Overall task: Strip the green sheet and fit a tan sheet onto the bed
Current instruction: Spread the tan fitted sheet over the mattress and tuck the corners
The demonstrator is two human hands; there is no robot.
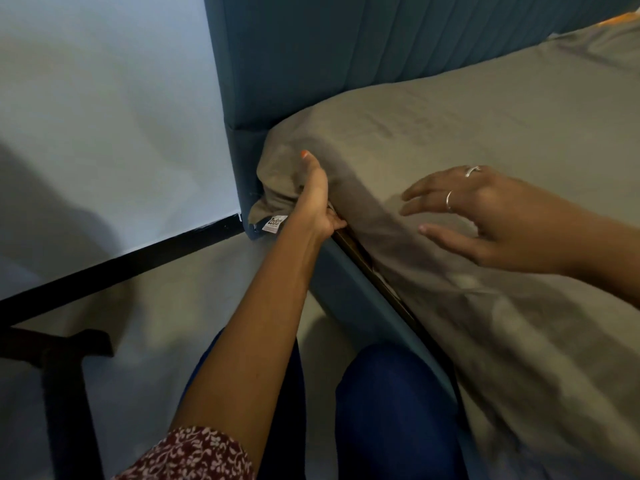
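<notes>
Tan sheet (467, 140) covers the mattress top and drapes down its near side, bunched at the corner by the blue headboard (311, 46). Blue bed frame (349, 296) runs beneath, a dark gap showing along the mattress edge. Right hand (485, 216) hovers over the sheet's side, fingers straight and spread, holding nothing; contact cannot be told. Left hand (317, 199) grips the bunched corner, thumb up, fingers curled under and mostly hidden. White label (273, 223) hangs below. Dark furniture at lower left is cut off.
</notes>
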